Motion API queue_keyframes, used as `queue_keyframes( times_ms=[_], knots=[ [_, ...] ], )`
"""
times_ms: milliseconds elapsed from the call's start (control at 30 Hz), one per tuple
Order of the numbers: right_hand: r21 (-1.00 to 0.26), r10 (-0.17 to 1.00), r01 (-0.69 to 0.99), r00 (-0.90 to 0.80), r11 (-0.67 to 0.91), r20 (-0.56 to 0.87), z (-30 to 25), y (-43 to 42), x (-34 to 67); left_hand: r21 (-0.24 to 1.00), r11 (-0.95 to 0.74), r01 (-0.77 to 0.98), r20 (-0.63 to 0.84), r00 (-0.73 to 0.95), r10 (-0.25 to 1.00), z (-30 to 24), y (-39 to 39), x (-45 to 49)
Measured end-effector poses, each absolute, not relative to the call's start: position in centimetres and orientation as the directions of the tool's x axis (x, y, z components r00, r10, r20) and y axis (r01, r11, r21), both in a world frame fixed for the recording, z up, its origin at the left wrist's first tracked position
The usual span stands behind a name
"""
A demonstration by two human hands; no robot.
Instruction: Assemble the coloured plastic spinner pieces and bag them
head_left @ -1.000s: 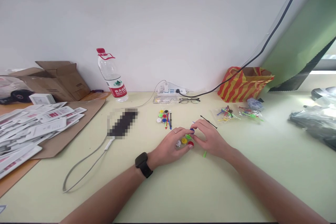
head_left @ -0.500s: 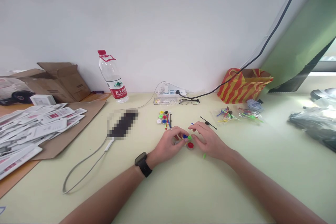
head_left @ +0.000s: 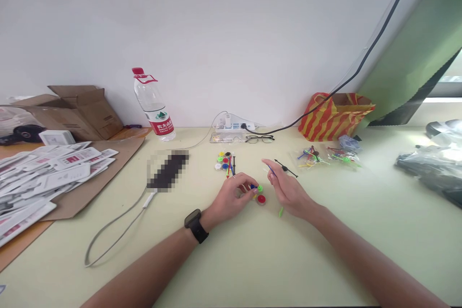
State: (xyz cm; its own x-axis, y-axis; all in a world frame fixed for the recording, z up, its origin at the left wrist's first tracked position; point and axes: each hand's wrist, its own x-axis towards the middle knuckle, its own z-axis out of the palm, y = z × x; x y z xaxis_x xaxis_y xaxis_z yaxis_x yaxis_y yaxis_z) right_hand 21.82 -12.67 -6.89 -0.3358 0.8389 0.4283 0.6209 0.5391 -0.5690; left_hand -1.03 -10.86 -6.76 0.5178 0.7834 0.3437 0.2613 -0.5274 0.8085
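Observation:
My left hand [head_left: 233, 198] rests on the pale table [head_left: 231, 260] with its fingers curled around a small blue disc [head_left: 254, 186]. Green [head_left: 260, 188], red [head_left: 261, 199] and yellow small discs lie right beside its fingertips. My right hand [head_left: 287, 187] is lifted just right of them, pinching a thin blue stick [head_left: 270, 170] between thumb and fingers. A green stick [head_left: 280, 211] lies under the right hand's heel. A black stick with a disc [head_left: 286, 168] lies just behind the right hand.
Behind lie more coloured discs and sticks [head_left: 226, 162], glasses [head_left: 260, 139], a power strip [head_left: 233, 126] and a water bottle [head_left: 153, 106]. Bags of parts [head_left: 321, 155] and a striped bag [head_left: 334, 115] sit right. A blurred dark object [head_left: 168, 169] with cable, cardboard and white packets [head_left: 46, 173] lie left.
My right hand has lifted off the discs and drawn back to the right with the blue stick. My left hand has closed on the blue disc and stayed in place.

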Motion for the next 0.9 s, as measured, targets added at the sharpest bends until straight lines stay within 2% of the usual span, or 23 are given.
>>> queue_keyframes(
  times_ms=[67, 200, 367, 567, 733, 900],
  knots=[
    [-0.584, 0.862, 0.640, -0.298, 0.499, 0.411, -6.59, -12.91, 21.58, 0.819, -0.511, 0.262, 0.339, 0.498, 0.799, -6.91, -10.83, -1.05],
    [-0.539, 0.859, 0.673, -0.344, 0.507, 0.378, -6.23, -13.05, 21.35, 0.816, -0.502, 0.287, 0.344, 0.456, 0.821, -7.08, -10.79, -1.12],
    [-0.464, 0.783, 0.646, -0.384, 0.607, 0.490, -6.40, -12.78, 21.37, 0.816, -0.511, 0.269, 0.344, 0.483, 0.805, -7.21, -10.73, -1.14],
    [-0.538, 0.785, 0.588, -0.324, 0.604, 0.528, -6.71, -12.59, 21.40, 0.858, -0.460, 0.227, 0.311, 0.484, 0.818, -7.45, -10.65, -1.00],
    [-0.503, 0.711, 0.507, -0.425, 0.700, 0.560, -6.69, -12.58, 21.24, 0.872, -0.443, 0.208, 0.301, 0.487, 0.820, -7.53, -10.66, -1.03],
    [-0.521, 0.685, 0.444, -0.456, 0.729, 0.569, -6.86, -12.68, 21.09, 0.869, -0.460, 0.181, 0.320, 0.503, 0.803, -7.39, -10.70, -1.04]
  ],
)
